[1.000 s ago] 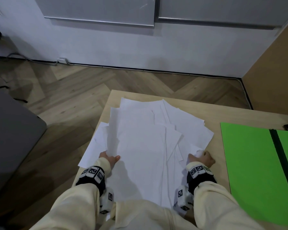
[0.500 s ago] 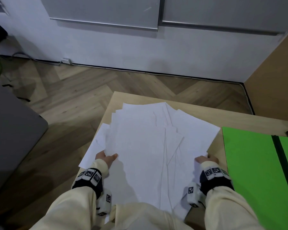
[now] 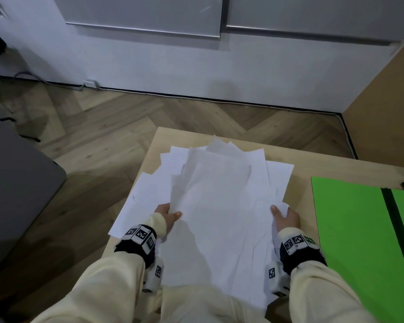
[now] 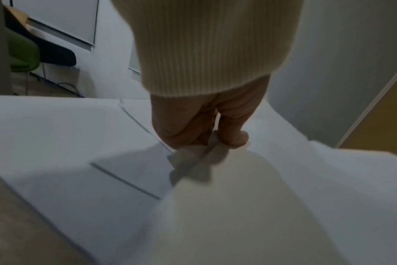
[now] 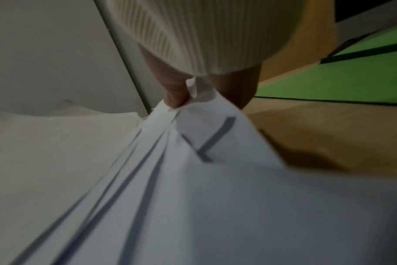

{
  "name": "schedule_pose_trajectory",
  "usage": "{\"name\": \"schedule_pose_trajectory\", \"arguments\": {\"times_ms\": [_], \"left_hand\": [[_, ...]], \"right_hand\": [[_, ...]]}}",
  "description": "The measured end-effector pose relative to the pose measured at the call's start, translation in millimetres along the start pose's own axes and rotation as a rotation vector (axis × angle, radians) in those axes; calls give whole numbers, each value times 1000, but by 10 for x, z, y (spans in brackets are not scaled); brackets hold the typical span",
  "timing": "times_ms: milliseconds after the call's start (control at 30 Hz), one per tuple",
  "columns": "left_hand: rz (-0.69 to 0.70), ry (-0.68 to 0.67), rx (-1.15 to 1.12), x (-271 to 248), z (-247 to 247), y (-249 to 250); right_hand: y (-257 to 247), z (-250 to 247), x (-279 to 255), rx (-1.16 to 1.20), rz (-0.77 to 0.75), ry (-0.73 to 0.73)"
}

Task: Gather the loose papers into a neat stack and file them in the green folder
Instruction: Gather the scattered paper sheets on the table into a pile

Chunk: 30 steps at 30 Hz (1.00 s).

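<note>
Papers (image 3: 219, 206) now bunched narrower, pinched between left hand (image 3: 167, 214), right hand (image 3: 286, 217).

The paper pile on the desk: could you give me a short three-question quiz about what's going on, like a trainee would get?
1. True or false: both hands grip the papers.
2. Where does the green folder lie? A) on the floor B) on the table, to the right of the papers C) under the papers.
3. Fill in: the sheets are fanned out, so the stack is not yet ____.

Key
1. True: the left hand grips the pile's left edge, the right hand its right edge.
2. B; it lies open and holds no papers.
3. neat.
</note>
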<state>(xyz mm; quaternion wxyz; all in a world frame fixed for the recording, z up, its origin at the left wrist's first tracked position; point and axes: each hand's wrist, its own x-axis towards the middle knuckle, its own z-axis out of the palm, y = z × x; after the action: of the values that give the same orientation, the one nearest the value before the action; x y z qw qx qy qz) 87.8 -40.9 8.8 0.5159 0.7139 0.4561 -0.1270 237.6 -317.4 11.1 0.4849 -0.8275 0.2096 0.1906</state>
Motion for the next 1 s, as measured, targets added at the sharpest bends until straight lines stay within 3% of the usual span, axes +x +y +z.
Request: {"name": "schedule_pose_trajectory", "arguments": {"times_ms": [100, 233, 300, 367, 433, 533, 633, 700, 867, 1000], "left_hand": [[-24, 35, -9, -19, 57, -13], [-23, 62, -25, -71, 395, 85], [-36, 61, -26, -72, 459, 117], [-61, 149, 18, -48, 336, 91], [-142, 324, 44, 14, 103, -7], [-384, 540, 145, 25, -208, -205], [-584, 612, 112, 37, -362, -385], [-643, 591, 92, 41, -402, -453], [-538, 598, 129, 50, -477, -473], [-347, 626, -139, 126, -545, -430]], "right_hand": [[-86, 27, -44, 17, 84, 6], [-98, 128, -181, 15, 150, -183], [-82, 91, -253, -110, 148, -185], [-37, -20, -229, -126, 137, -144], [-12, -151, -207, -103, 109, -57], [1, -304, -174, 23, 97, 55], [-15, -348, -171, 59, 82, 107], [20, -315, -118, 41, 71, 123], [66, -212, -61, -77, 48, 114], [44, -145, -52, -123, 58, 139]]}}
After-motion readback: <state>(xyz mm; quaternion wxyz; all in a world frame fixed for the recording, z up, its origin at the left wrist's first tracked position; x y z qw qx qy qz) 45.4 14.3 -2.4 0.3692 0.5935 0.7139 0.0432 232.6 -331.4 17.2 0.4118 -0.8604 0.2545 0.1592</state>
